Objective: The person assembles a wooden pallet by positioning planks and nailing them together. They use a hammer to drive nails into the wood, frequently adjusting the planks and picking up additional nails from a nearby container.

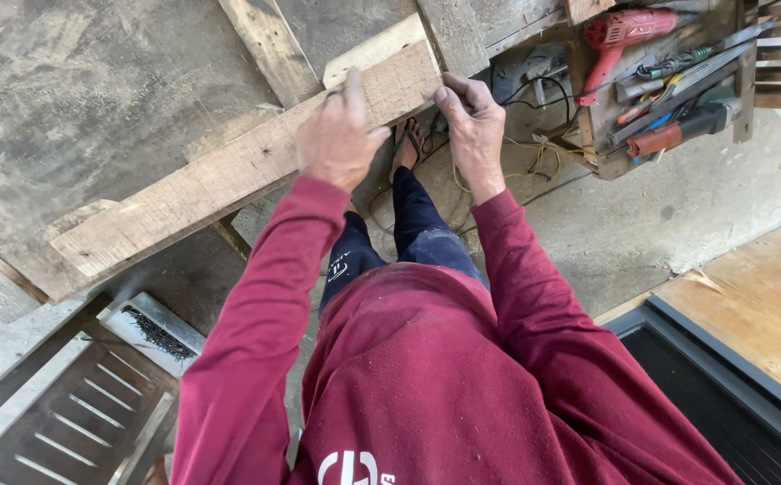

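Head cam is showing the left hand [338,139] gripping a rough wooden plank [229,180], fingers curled over its edge, while the right hand [473,121] is pinching the plank's end corner, above the concrete floor [642,224].

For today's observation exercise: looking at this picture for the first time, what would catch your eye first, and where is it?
First, the long rough wooden plank running diagonally across the middle, with the left hand on it and the right hand gripping its upper end. Next, the dark red sleeves and shirt filling the lower centre. Then the red power drill among tools in a wooden box at top right.
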